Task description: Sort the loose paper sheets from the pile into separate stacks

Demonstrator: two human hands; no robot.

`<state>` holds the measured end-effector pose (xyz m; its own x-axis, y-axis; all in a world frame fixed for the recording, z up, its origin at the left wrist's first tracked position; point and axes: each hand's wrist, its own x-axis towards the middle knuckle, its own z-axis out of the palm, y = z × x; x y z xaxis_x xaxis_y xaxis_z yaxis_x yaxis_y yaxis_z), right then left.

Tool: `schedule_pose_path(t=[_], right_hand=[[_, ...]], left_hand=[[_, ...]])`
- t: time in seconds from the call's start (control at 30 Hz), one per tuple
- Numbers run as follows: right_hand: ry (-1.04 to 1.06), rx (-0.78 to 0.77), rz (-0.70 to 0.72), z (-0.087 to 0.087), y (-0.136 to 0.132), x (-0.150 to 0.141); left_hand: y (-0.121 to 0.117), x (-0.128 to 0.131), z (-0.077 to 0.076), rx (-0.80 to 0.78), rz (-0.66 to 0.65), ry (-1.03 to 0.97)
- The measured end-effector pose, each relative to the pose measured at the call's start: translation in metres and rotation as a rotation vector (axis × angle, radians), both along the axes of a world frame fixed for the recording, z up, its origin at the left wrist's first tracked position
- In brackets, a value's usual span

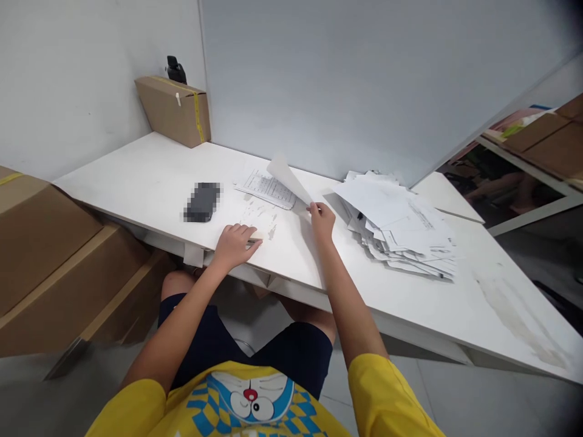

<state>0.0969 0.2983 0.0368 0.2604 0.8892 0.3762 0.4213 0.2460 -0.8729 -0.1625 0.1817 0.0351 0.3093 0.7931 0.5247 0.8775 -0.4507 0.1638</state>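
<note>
My right hand (322, 220) pinches the near corner of a white sheet of paper (288, 176), which curls up off the white table (150, 176). Under and behind the lifted sheet lies a printed form (266, 188). My left hand (234, 243) rests near the table's front edge, fingers curled over a small pale object (259, 235) that I cannot make out. Faint grey marks (259, 212) show on the table just beyond it.
A messy pile of papers (401, 224) lies right of my right hand. A dark blurred object (203, 201) sits left of the form. A taped cardboard box (175, 109) stands at the back left corner; larger boxes (50, 255) stand left of the table.
</note>
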Motion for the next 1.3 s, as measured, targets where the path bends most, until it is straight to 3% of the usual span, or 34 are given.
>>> schedule_pose_path(t=[0.17,0.3,0.47,0.67,0.77,0.87,1.0,1.13,1.3], right_hand=[[0.395,-0.018,-0.071,-0.008,-0.057,0.023],[0.392,-0.04,-0.259,-0.033,-0.082,0.056],[0.407,-0.028,-0.302,-0.047,-0.078,0.074],[0.648,-0.065,-0.081,-0.032,-0.08,0.066],[0.614,0.04,-0.106,-0.026,-0.086,0.064],[0.554,0.182,-0.206,-0.021,-0.088,0.064],[0.481,0.266,-0.274,-0.017,-0.085,0.064],[0.58,0.265,-0.276,-0.016,-0.082,0.062],[0.606,0.133,-0.34,-0.019,-0.081,0.062]], left_hand=[[0.0,0.0,-0.002,0.011,-0.024,-0.052],[-0.003,-0.002,-0.003,0.049,-0.027,-0.089],[-0.013,0.014,0.001,0.092,-0.061,-0.098],[-0.018,0.078,-0.004,-0.058,-0.386,-0.035],[-0.006,0.095,-0.014,-0.171,-0.316,-0.048],[0.008,0.098,-0.019,-0.234,-0.206,-0.182],[0.014,0.101,-0.013,-0.135,-0.139,-0.438],[0.018,0.112,-0.002,-0.092,-0.089,-0.615],[0.028,0.118,0.003,-0.119,-0.157,-0.564]])
